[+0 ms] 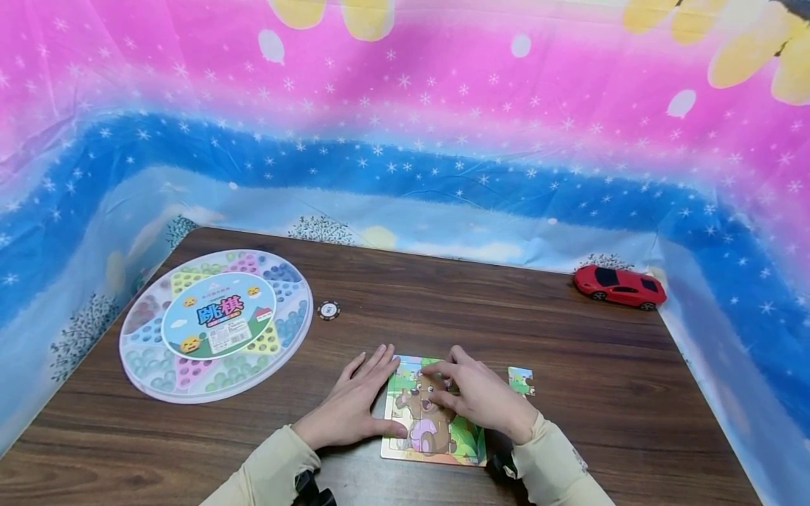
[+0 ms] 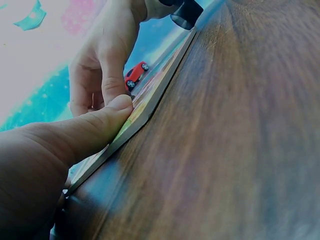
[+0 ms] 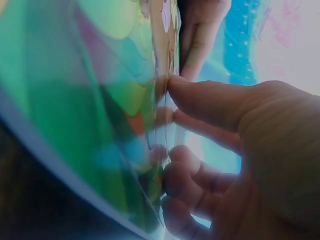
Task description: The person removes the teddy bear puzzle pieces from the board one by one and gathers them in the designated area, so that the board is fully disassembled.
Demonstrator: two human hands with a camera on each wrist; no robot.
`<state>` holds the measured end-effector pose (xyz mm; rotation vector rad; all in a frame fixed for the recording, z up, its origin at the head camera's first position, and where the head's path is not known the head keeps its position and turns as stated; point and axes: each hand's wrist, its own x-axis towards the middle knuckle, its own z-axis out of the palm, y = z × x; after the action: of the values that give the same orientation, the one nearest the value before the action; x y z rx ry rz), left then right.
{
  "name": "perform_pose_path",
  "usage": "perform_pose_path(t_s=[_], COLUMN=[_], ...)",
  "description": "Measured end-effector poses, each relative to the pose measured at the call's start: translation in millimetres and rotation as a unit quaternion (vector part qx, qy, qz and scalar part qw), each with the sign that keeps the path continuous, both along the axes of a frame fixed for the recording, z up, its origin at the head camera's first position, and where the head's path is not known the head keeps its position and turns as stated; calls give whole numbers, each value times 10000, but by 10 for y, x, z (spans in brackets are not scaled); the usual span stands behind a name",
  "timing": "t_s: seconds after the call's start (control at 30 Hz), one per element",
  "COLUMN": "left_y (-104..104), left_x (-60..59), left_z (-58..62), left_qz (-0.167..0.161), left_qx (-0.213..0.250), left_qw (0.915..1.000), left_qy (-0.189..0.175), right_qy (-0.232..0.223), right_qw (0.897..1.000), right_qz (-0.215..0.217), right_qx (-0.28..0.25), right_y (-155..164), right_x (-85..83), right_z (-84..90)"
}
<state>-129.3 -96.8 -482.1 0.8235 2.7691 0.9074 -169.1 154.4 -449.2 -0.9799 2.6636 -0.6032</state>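
A jigsaw puzzle (image 1: 432,437) with a brown bear picture lies in a thin board near the table's front. My left hand (image 1: 354,407) rests along its left side, fingers stretched towards the top left corner and thumb (image 2: 112,112) on the puzzle's surface. Over the upper right part is my right hand (image 1: 477,390), its thumb (image 3: 210,100) and fingertips touching the picture; the bent fingers hide some pieces there. One loose puzzle piece (image 1: 521,380), blue and green, lies on the table just right of the right hand.
A round Chinese checkers set (image 1: 218,325) with marbles under a clear cover lies at left. Beside it is a black and white poker chip (image 1: 328,310). A red toy car (image 1: 620,287) stands at the back right of the wooden table (image 1: 436,295). Patterned cloth (image 1: 405,154) surrounds the table.
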Motion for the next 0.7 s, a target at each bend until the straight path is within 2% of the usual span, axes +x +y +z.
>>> perform_pose_path(t_s=[0.2,0.37,0.6,0.7], left_y=[-6,-4,-10,-9], left_x=[3,4,5,5], left_z=[-13,-8,-1,-1], left_qz=[5,8,-2,4], left_qx=[-5,11,40,40], left_qw=[10000,10000,10000,10000], left_qy=[69,62,12,17], right_qy=[23,-26,129,-3], right_qw=[9998,9998,9993,9993], right_qz=[200,199,323,265], right_qx=[-29,-60,-126,-253], right_y=[-9,-14,-45,-56], right_x=[6,9,14,24], right_z=[-22,-25,-37,-35])
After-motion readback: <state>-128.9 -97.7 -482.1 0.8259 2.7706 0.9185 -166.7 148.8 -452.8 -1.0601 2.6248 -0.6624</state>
